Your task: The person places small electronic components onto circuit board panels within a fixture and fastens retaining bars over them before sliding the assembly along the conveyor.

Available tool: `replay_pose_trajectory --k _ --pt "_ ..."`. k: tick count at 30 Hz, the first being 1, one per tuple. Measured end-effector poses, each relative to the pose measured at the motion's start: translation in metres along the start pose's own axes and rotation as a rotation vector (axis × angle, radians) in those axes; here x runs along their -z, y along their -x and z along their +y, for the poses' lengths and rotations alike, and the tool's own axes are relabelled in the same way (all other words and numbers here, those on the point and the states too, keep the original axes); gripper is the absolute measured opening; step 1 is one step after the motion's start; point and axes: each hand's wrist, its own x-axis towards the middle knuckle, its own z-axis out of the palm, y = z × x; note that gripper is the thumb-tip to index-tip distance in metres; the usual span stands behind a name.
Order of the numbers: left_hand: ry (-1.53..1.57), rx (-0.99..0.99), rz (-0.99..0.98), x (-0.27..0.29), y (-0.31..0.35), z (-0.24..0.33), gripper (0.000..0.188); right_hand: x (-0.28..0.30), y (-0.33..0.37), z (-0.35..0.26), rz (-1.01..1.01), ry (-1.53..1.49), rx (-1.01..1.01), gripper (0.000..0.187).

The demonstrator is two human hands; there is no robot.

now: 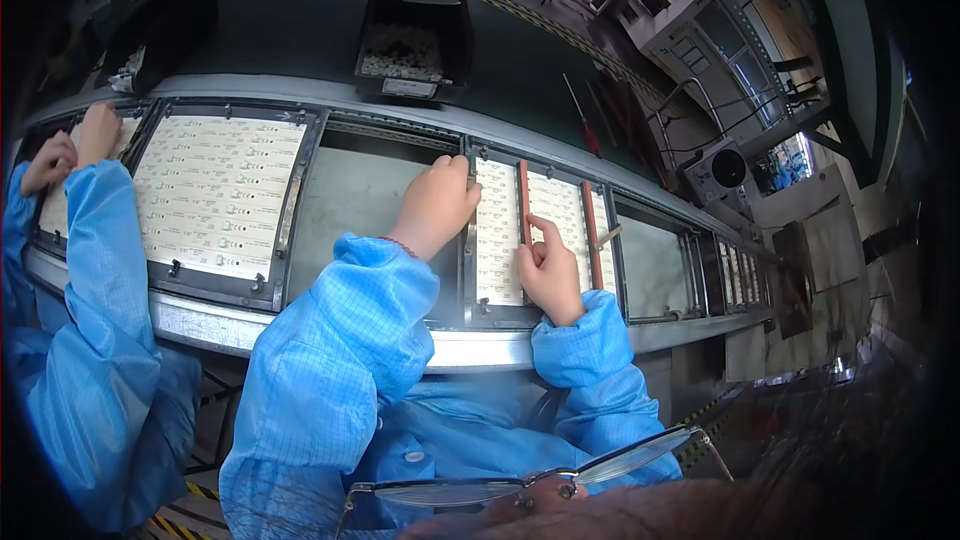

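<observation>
A panel of white circuit boards (497, 230) sits in a dark frame on the metal conveyor rail, with two narrow red strips (524, 188) (591, 230) lying across it. My left hand (435, 205) is closed at the frame's left edge, beside a small black clip (484, 153). What its fingertips hold is hidden. Over the panel, my right hand (552, 275) has its index finger and thumb at the left red strip. Its other fingers are curled in. A short pale stick (608, 237) lies across the right strip.
Left of my panel is a bare tray section (350, 195), then another framed panel (220, 190). A co-worker's hands (97, 130) work at the far left. Behind the rail stands a black bin (400, 45) of small white parts. A red-handled tool (588, 130) lies on the dark surface.
</observation>
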Motion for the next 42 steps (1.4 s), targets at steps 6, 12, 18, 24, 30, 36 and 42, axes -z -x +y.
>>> replay_pose_trajectory --k 6,12,18,24,30,36,42 --pt "-0.071 0.033 -0.048 0.002 -0.012 0.011 0.031 -0.002 -0.002 0.003 -0.009 0.01 0.028 0.041" --pt "-0.155 0.006 -0.097 -0.01 -0.029 0.022 0.029 -0.006 -0.003 0.01 0.019 0.088 0.06 0.042" --pt "-0.101 -0.198 -0.16 -0.032 -0.018 0.052 0.027 -0.012 -0.003 0.007 0.064 0.108 0.038 0.057" --pt "-0.108 -0.287 -0.296 -0.026 -0.008 0.068 0.029 -0.01 -0.004 0.008 0.065 0.068 0.031 0.067" --pt "-0.449 0.002 -0.172 0.024 0.037 0.056 0.052 0.017 0.008 -0.007 0.028 0.127 0.043 0.066" --pt "-0.118 0.176 -0.331 0.019 0.049 0.041 0.069 0.031 0.031 -0.018 0.175 0.171 0.251 0.063" --pt "0.212 0.056 -0.412 -0.055 0.037 0.054 0.064 0.028 0.047 -0.002 0.178 0.275 0.255 0.066"
